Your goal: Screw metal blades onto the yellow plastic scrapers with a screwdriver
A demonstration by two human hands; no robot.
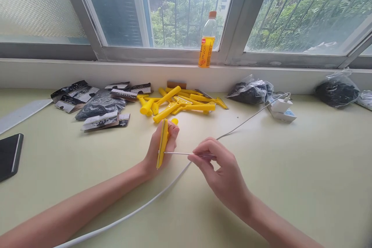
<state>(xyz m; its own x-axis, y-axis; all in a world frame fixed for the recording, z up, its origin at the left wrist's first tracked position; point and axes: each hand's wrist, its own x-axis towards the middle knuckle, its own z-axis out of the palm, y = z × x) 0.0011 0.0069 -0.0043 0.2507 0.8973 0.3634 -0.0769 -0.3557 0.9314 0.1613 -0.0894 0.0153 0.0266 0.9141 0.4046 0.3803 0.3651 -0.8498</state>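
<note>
My left hand (158, 147) is closed around a yellow scraper (163, 143), its wide head turned edge-on toward me and upright. Between the fingers and thumb of my right hand (222, 162) is the handle of a screwdriver (207, 156). Its thin metal shaft points left, and the tip meets the scraper's head at about mid-height. Whether a screw sits under the tip is too small to tell. Just beyond my left hand lies a pile of similar yellow scrapers (181, 102).
Black-and-white cardboard packets (100, 121) and a plastic bag (101, 104) lie back left. A white cable (139, 211) crosses under my hands to a power adapter (281, 108). A phone (10, 155) is at far left. Bags of dark items (250, 91) and a drink bottle (207, 42) stand behind.
</note>
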